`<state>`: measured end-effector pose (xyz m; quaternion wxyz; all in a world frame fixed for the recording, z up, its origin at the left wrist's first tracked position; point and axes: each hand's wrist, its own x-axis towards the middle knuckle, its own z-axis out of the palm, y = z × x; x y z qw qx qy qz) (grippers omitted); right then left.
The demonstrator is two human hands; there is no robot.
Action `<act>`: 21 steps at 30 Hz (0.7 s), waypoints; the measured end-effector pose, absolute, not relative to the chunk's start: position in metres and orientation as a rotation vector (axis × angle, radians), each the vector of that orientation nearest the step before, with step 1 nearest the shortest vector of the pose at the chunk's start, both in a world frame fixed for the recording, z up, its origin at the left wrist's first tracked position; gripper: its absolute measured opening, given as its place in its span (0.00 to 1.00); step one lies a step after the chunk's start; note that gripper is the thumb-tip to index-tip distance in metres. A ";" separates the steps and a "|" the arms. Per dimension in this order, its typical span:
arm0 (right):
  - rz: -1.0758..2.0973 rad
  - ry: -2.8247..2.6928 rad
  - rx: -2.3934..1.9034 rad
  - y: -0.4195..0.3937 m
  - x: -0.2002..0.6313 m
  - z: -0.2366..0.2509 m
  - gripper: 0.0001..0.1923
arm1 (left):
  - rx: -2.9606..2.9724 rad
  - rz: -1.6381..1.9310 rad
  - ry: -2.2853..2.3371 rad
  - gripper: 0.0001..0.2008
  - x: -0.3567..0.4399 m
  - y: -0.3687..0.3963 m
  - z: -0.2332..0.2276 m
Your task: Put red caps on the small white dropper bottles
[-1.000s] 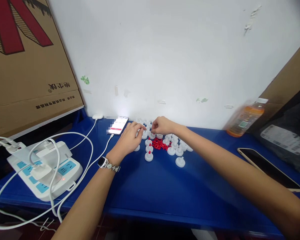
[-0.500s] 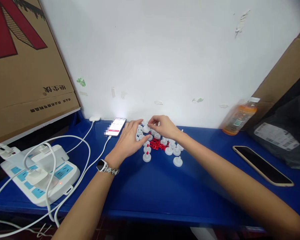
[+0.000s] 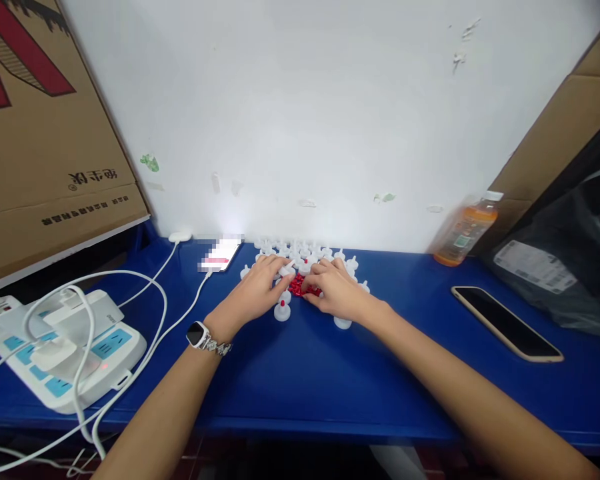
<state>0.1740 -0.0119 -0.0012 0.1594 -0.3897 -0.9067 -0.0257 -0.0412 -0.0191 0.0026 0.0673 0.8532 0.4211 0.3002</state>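
On the blue table (image 3: 305, 380), near the wall, lies a pile of small red pieces (image 3: 297, 285) ringed by several white round caps (image 3: 305, 251). My left hand (image 3: 255, 292) rests at the pile's left edge and pinches a white cap (image 3: 287, 269) in its fingertips. My right hand (image 3: 336, 293) lies palm down on the pile's right side, fingertips touching the red pieces; what is under them is hidden. One white cap with a red piece in it (image 3: 282, 311) stands just in front of my left hand. A plain cap (image 3: 343, 323) sits by my right wrist.
A white power strip (image 3: 80, 347) with plugs and white cables (image 3: 145, 347) fills the left. A lit phone (image 3: 219, 255) lies by the wall, a dark phone (image 3: 505, 323) at the right. Orange bottle (image 3: 463, 233), black bag (image 3: 565, 267), cardboard box (image 3: 40, 133).
Both hands dropped from above the caps down onto the red pile, closer to me. My right hand went from pinching in the air to lying flat. The view shifted right.
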 end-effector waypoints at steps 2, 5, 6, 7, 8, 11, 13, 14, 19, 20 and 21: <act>-0.077 -2.633 -1.114 -0.011 0.171 -0.001 0.05 | 2.575 0.890 1.270 0.16 -0.040 -0.020 0.003; -0.070 -2.665 -1.116 -0.010 0.168 -0.002 0.05 | 2.579 0.866 1.279 0.16 -0.039 -0.021 0.004; -0.070 -2.670 -1.116 -0.010 0.167 -0.002 0.05 | 2.579 0.863 1.279 0.17 -0.039 -0.021 0.005; -0.072 -2.671 -1.117 -0.010 0.167 -0.002 0.05 | 2.577 0.862 1.278 0.17 -0.039 -0.021 0.005; -0.072 -2.673 -1.118 -0.010 0.166 -0.002 0.05 | 2.575 0.865 1.276 0.17 -0.039 -0.021 0.004; -0.081 -2.664 -1.119 -0.009 0.165 -0.002 0.06 | 2.570 0.875 1.275 0.17 -0.039 -0.020 0.003; -0.092 -2.653 -1.116 -0.009 0.165 -0.001 0.06 | 2.570 0.884 1.277 0.17 -0.040 -0.019 0.002; -0.094 -2.650 -1.119 -0.008 0.165 -0.001 0.06 | 2.571 0.886 1.277 0.17 -0.040 -0.019 0.002; -0.060 -2.617 -1.173 -0.011 0.168 0.003 0.05 | 2.545 0.872 1.305 0.18 -0.042 -0.016 0.001; -0.049 -2.605 -1.164 -0.013 0.168 0.003 0.05 | 2.539 0.870 1.312 0.18 -0.042 -0.016 0.001; -0.034 -2.599 -1.147 -0.015 0.168 0.004 0.06 | 2.535 0.870 1.318 0.18 -0.043 -0.016 0.001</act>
